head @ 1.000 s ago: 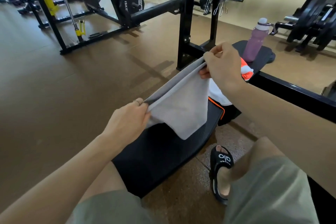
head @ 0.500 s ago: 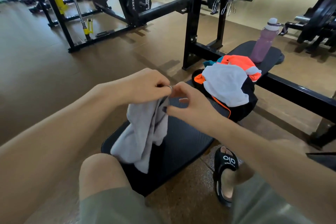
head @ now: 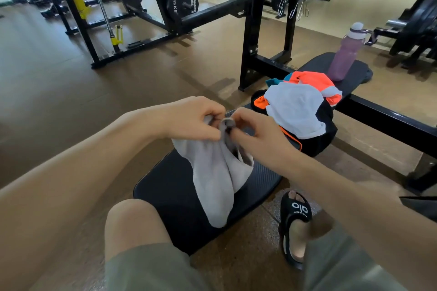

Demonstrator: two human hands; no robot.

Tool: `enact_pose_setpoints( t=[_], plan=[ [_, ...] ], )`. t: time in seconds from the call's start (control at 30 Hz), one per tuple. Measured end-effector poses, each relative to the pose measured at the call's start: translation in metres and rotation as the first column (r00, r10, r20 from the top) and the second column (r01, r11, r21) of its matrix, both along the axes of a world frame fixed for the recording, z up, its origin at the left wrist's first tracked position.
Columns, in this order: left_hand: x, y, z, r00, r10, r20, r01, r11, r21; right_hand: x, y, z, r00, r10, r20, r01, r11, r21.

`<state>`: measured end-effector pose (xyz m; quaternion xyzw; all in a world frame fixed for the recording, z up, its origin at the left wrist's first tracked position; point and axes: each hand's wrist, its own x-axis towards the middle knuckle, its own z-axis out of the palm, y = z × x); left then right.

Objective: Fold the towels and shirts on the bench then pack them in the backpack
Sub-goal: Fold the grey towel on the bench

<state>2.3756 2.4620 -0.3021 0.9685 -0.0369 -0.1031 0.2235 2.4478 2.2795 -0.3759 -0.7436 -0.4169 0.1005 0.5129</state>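
Left hand [head: 191, 120] and right hand [head: 257, 134] were together, both pinching the grey towel [head: 212, 177] over the bench [head: 170, 186]; backpack [head: 316, 142] at 2 o'clock.

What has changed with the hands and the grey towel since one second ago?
The right hand came back from the far end and met the left hand, so the grey towel, stretched between them before, now hangs doubled over the bench. Both hands pinch its top edges together. The pile of clothes on the black backpack and the purple bottle stayed as they were.
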Motion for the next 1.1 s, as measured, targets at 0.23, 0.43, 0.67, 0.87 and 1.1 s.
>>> enact_pose_setpoints(
  t=[0.23,0.43,0.67,0.87,1.1],
  plan=[
    [-0.015,0.031,-0.004,0.997,0.049,-0.054,-0.047,0.998,0.037,0.028,-0.022,0.009,0.997,0.053,-0.051,-0.059,0.989,-0.138],
    [-0.012,0.009,-0.002,0.990,0.109,0.090,-0.106,0.994,-0.030,0.026,-0.024,0.015,0.980,0.200,-0.012,-0.199,0.961,-0.192],
    [-0.002,-0.028,0.002,0.968,0.091,0.233,-0.041,0.977,-0.210,0.015,-0.014,0.025,0.980,0.175,0.097,-0.173,0.985,-0.025],
    [-0.017,-0.032,-0.020,0.934,0.212,0.288,-0.081,0.911,-0.405,0.022,-0.017,0.021,0.988,0.011,0.157,-0.011,1.000,-0.006],
    [-0.031,-0.036,-0.040,0.841,0.297,0.452,-0.161,0.935,-0.315,0.024,-0.019,0.022,0.988,0.079,0.135,-0.065,0.992,-0.106]
  ],
)
